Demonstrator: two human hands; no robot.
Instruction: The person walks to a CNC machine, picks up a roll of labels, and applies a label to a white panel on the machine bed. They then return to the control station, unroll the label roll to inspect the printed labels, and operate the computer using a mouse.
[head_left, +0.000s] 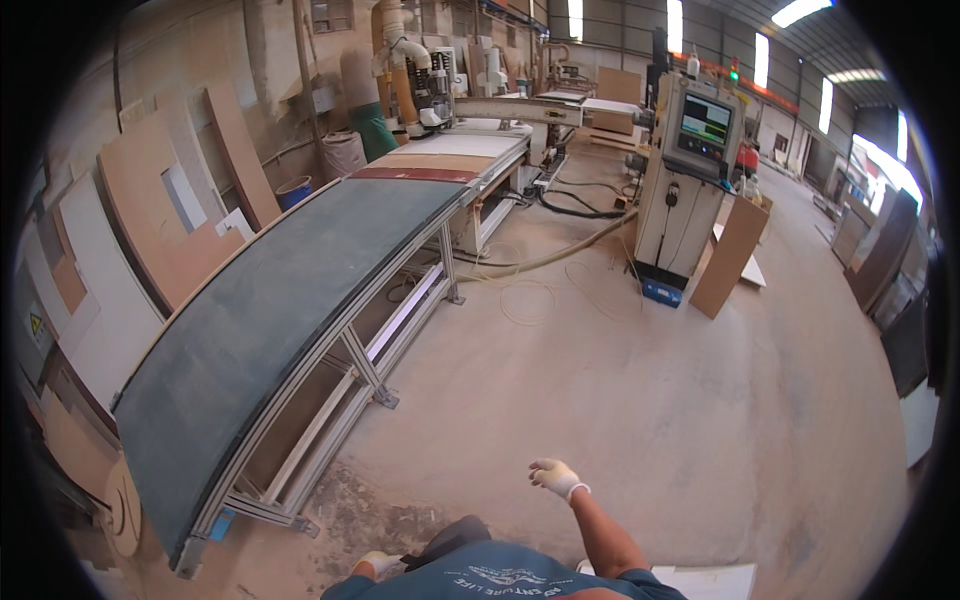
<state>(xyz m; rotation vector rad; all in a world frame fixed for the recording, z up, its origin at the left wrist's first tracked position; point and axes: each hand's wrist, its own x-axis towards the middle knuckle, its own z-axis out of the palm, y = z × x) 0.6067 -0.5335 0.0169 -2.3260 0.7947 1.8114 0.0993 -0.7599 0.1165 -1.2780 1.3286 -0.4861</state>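
My right hand (558, 478), in a pale glove with yellowish fingers, is held out in front of me above the dusty floor. Its fingers are loosely bent and apart, with nothing in them. Low by my left side is my left hand (378, 562), gloved too; my body and the dark clothing cover part of it, and its fingers do not show well. Nearest to it stands a long conveyor table (270, 290) with a dark green belt on a metal frame. Neither hand touches the table.
Ahead, a control cabinet (684, 190) with a lit screen stands beside a leaning brown board (730, 258). Hoses and cables (590, 235) cross the floor by the machine. Large panels (150, 200) lean along the left wall. A white board (705, 582) lies behind my right arm.
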